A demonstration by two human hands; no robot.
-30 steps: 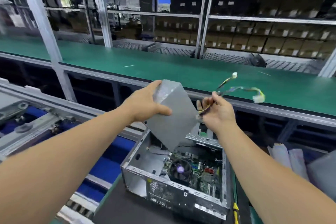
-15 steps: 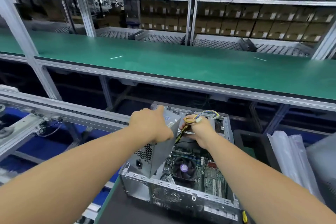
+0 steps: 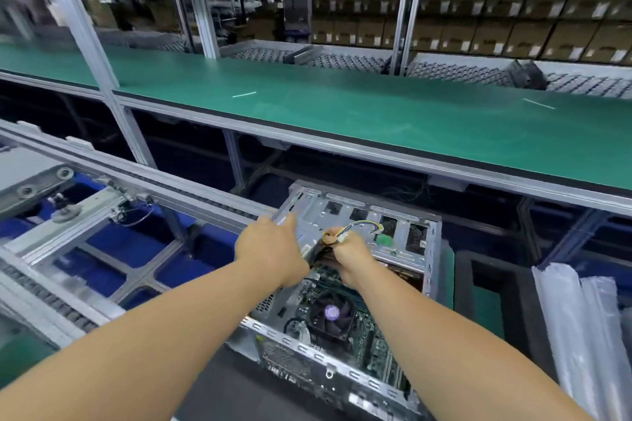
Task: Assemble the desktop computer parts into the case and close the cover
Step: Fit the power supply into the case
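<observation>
An open silver computer case (image 3: pixel 345 376) lies on a dark mat in front of me, its motherboard and black CPU fan (image 3: pixel 330 314) exposed. A grey power supply (image 3: pixel 304 243) sits low inside the case's left far corner, mostly hidden behind my left hand (image 3: pixel 270 246), which grips its top. My right hand (image 3: pixel 352 249) holds the bundle of yellow, black and blue power cables (image 3: pixel 359 227) just above the drive bay plate (image 3: pixel 372 219).
A green-topped workbench (image 3: pixel 376 106) runs across behind the case on an aluminium frame. A roller conveyor (image 3: pixel 85 243) lies to the left. Black foam packing (image 3: pixel 492 297) and rolled clear plastic bags (image 3: pixel 581 335) stand to the right. Shelves of cardboard boxes fill the background.
Both hands have come down from chest height, lowering the power supply into the case's left far corner. The cables went down with my right hand.
</observation>
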